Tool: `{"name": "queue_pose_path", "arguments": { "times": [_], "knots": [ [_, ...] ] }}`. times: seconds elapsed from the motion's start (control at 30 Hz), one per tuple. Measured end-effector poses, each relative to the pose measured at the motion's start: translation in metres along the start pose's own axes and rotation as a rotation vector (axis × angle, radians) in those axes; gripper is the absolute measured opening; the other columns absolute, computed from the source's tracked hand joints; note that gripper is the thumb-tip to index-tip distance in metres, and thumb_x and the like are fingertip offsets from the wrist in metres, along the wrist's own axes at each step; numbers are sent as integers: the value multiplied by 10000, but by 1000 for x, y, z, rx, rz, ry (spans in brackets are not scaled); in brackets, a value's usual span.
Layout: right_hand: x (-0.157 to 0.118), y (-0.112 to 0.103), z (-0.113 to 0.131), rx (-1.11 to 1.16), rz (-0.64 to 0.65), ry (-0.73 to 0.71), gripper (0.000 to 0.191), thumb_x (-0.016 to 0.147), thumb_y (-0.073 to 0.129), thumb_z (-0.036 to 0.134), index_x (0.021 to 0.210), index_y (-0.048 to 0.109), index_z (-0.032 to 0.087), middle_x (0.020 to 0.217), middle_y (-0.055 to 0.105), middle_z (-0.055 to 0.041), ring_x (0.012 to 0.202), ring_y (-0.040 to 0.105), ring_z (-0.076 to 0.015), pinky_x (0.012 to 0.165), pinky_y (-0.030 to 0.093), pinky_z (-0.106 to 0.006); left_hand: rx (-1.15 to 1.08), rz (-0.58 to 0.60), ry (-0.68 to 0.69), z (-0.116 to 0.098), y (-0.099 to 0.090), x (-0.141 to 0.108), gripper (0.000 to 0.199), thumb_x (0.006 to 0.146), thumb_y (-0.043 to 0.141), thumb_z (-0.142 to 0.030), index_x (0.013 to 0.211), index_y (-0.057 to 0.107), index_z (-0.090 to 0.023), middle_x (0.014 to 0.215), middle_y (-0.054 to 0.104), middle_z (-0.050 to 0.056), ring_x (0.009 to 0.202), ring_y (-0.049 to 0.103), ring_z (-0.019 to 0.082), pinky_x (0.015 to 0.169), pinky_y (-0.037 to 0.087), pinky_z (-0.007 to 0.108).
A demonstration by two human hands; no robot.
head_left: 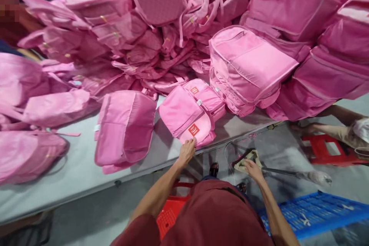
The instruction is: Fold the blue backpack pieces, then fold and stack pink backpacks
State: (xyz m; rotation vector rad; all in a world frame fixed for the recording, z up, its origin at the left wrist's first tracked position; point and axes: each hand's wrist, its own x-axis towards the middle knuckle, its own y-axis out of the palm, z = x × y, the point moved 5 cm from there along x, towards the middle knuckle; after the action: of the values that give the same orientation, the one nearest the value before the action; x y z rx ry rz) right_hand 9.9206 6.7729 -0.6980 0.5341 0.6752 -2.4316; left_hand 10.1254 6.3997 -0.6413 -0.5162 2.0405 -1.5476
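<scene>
A small pink backpack (pixel 184 107) with two red square labels lies at the table's front edge, inside out or partly turned. My left hand (pixel 188 150) is closed on its near edge, just below the lower red label (pixel 194 129). To the right, my right hand (pixel 253 170) hangs beyond the table edge with its fingers drawn together; whether it holds anything small is hard to see. Behind that hand, lower down, is a beige triangular frame (pixel 255 157) with a dark rod. A larger pink bag piece (pixel 123 127) lies left of the backpack.
A big heap of pink backpacks (pixel 161 4) covers the far side of the grey table (pixel 83 173). A bulky pink backpack (pixel 248 65) stands at right. Below are a red stool (pixel 325 150), a blue crate (pixel 319 211) and a red crate (pixel 170 213). Another person's arm (pixel 340 117) reaches in from the right.
</scene>
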Motion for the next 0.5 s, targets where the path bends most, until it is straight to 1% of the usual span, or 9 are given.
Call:
{"name": "queue_pose_path", "arguments": {
  "times": [0.07, 0.13, 0.2, 0.27, 0.3, 0.33, 0.4, 0.43, 0.5],
  "knots": [
    [20, 40, 39, 33, 116, -64, 654, 672, 762, 709, 1084, 779, 201, 951, 813, -119, 914, 787, -329, 863, 649, -487, -9, -13, 50, 1, -20, -2, 562, 934, 508, -65, 1473, 624, -175, 1278, 736, 158, 1165, 660, 325, 887, 529, 391],
    [28, 79, 82, 68, 201, -146, 820, 707, 784, 750, 1288, 747, 172, 1156, 821, -155, 1072, 778, -327, 1015, 616, -504, -55, -91, 87, -2, -49, -16, 530, 937, 521, -106, 1446, 644, -190, 1268, 749, 151, 1157, 666, 321, 898, 527, 390],
    [20, 111, 127, 121, 281, -245, 938, 761, 778, 797, 1464, 668, 185, 1367, 775, -157, 1259, 730, -308, 1139, 563, -476, -187, -211, 104, -11, -86, -42, 402, 951, 547, -187, 1322, 698, -210, 1162, 771, 123, 1066, 685, 307, 877, 523, 378],
    [-3, 132, 173, 212, 416, -369, 950, 860, 712, 830, 1573, 593, 213, 1515, 707, -142, 1392, 666, -289, 1204, 526, -452, -406, -316, 65, -21, -124, -74, 229, 990, 570, -319, 1121, 731, -223, 964, 758, 73, 883, 670, 274, 796, 509, 355],
    [-20, 138, 194, 256, 498, -434, 899, 932, 643, 830, 1594, 582, 224, 1554, 684, -131, 1424, 646, -280, 1222, 515, -446, -522, -352, 14, -25, -141, -90, 226, 1011, 577, -389, 1040, 729, -224, 883, 733, 50, 805, 642, 256, 753, 495, 343],
    [-38, 140, 213, 274, 574, -485, 828, 1006, 558, 814, 1597, 590, 236, 1575, 672, -118, 1443, 634, -271, 1236, 507, -442, -631, -388, -51, -28, -156, -104, 267, 1021, 591, -447, 993, 727, -220, 843, 716, 34, 764, 619, 243, 725, 483, 334],
    [-72, 138, 242, 235, 636, -567, 732, 1094, 457, 757, 1596, 610, 248, 1585, 670, -96, 1455, 628, -261, 1267, 480, -444, -822, -462, -199, -30, -180, -125, 333, 1005, 649, -521, 974, 749, -204, 850, 721, 24, 767, 614, 233, 714, 474, 321],
    [-86, 135, 252, 186, 641, -602, 712, 1111, 446, 736, 1602, 610, 248, 1589, 670, -92, 1464, 623, -261, 1288, 458, -449, -919, -496, -264, -29, -187, -131, 353, 982, 688, -538, 983, 765, -193, 877, 735, 25, 792, 626, 234, 725, 480, 316],
    [-106, 130, 266, 94, 641, -668, 725, 1116, 452, 730, 1631, 587, 238, 1620, 646, -97, 1506, 592, -270, 1334, 401, -460, -1120, -557, -360, -24, -190, -134, 389, 924, 763, -551, 1001, 790, -171, 916, 757, 32, 829, 647, 236, 748, 499, 310]
  ]
}}
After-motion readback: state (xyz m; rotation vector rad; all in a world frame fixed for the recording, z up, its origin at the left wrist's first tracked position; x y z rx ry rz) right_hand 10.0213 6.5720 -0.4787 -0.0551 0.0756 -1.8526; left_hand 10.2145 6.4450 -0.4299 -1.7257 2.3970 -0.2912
